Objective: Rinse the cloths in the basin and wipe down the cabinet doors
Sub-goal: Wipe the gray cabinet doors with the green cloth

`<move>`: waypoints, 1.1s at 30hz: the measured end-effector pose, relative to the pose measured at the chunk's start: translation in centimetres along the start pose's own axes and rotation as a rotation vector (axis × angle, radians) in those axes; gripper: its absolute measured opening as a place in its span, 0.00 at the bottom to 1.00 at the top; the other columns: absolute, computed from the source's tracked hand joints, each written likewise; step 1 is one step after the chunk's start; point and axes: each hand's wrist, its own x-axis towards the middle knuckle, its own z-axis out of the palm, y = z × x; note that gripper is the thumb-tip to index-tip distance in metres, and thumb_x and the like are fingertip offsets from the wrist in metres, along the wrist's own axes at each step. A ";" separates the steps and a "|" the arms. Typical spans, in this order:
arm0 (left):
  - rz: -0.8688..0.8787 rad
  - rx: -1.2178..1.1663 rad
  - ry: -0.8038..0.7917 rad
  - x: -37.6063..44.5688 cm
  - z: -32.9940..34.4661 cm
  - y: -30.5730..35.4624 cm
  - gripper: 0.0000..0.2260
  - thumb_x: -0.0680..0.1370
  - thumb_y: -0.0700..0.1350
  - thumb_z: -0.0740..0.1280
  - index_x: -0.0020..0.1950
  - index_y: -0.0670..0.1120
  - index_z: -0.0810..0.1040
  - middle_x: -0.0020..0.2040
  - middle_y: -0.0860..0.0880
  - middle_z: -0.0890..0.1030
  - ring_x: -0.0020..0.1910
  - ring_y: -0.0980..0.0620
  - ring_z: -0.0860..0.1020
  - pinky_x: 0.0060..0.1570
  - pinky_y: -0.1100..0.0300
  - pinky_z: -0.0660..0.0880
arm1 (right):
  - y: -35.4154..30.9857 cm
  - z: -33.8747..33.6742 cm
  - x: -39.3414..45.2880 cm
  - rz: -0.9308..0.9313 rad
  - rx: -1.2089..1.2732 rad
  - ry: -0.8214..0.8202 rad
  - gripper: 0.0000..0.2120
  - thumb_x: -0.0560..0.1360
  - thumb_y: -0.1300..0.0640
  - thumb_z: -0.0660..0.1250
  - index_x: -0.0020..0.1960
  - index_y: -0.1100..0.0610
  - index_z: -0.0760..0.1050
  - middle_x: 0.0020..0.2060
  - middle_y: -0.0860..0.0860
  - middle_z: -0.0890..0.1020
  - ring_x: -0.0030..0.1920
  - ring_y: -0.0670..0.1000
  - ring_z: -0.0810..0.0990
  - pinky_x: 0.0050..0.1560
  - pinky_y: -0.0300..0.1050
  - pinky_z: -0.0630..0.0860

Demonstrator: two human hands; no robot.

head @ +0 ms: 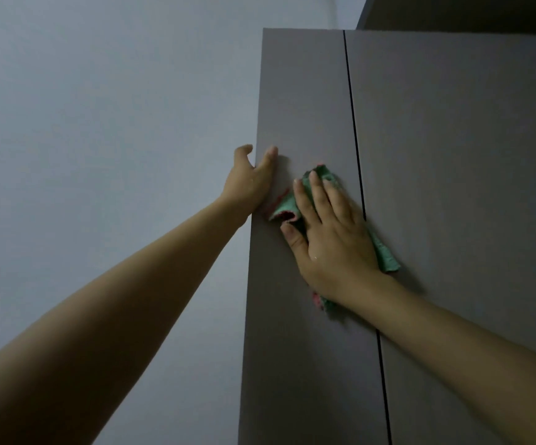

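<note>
A tall grey-brown cabinet fills the right half of the view, with a narrow left door (305,91) and a wider right door (469,155) split by a thin dark gap. My right hand (327,232) lies flat on a green cloth with a pink edge (284,205), pressing it against the left door close to the gap. My left hand (250,178) grips the left edge of that same door, thumb around the side and fingers on the front. No basin is in view.
A plain pale wall (99,123) lies left of the cabinet. A darker surface (469,11) shows above the cabinet's top at the upper right.
</note>
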 end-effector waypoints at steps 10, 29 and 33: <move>0.008 -0.034 0.009 0.0 0.5 -0.2 0.25 0.82 0.59 0.50 0.71 0.43 0.67 0.64 0.45 0.74 0.61 0.47 0.73 0.62 0.55 0.69 | 6.6 -2.4 10.1 0.036 -0.107 0.005 0.31 0.80 0.45 0.44 0.78 0.57 0.42 0.77 0.55 0.44 0.77 0.51 0.42 0.74 0.43 0.37; 0.086 0.009 0.040 1.0 0.6 -1.3 0.24 0.81 0.61 0.50 0.63 0.46 0.74 0.56 0.46 0.79 0.54 0.47 0.78 0.60 0.50 0.73 | 6.9 -2.7 15.5 -0.232 -0.110 0.039 0.26 0.82 0.43 0.43 0.78 0.48 0.42 0.77 0.46 0.43 0.76 0.46 0.41 0.74 0.45 0.37; 0.122 -0.017 0.048 0.8 0.6 -1.5 0.23 0.81 0.60 0.50 0.63 0.47 0.75 0.56 0.47 0.79 0.55 0.48 0.77 0.61 0.50 0.72 | 10.9 -4.2 19.4 0.032 -0.126 0.046 0.27 0.82 0.43 0.42 0.78 0.50 0.44 0.77 0.49 0.45 0.77 0.48 0.42 0.74 0.45 0.39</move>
